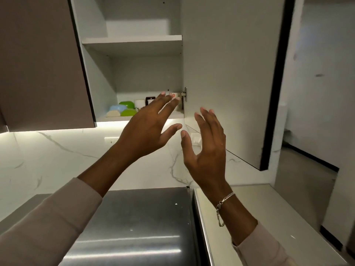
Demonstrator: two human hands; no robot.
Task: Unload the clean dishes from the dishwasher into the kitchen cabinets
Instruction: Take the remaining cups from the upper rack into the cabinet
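Observation:
The wall cabinet (134,40) stands open above the counter. On its bottom shelf sit green bowls (126,104), a blue bowl (117,107), a cream one (113,113), a white cup (139,103), a dark mug (150,100) and a mug with a red flower print (173,95). My left hand (146,127) is raised in front of that shelf, fingers spread and empty, fingertips near the flower mug. My right hand (206,144), wearing a chain bracelet, is held up beside it with fingers straight, also empty.
The cabinet's open door (230,73) hangs at the right, close behind my right hand. A closed brown cabinet door (38,64) is at the left. Below are a steel surface (138,223), a pale counter (259,217) and a marble backsplash (57,160) with wall sockets (111,140).

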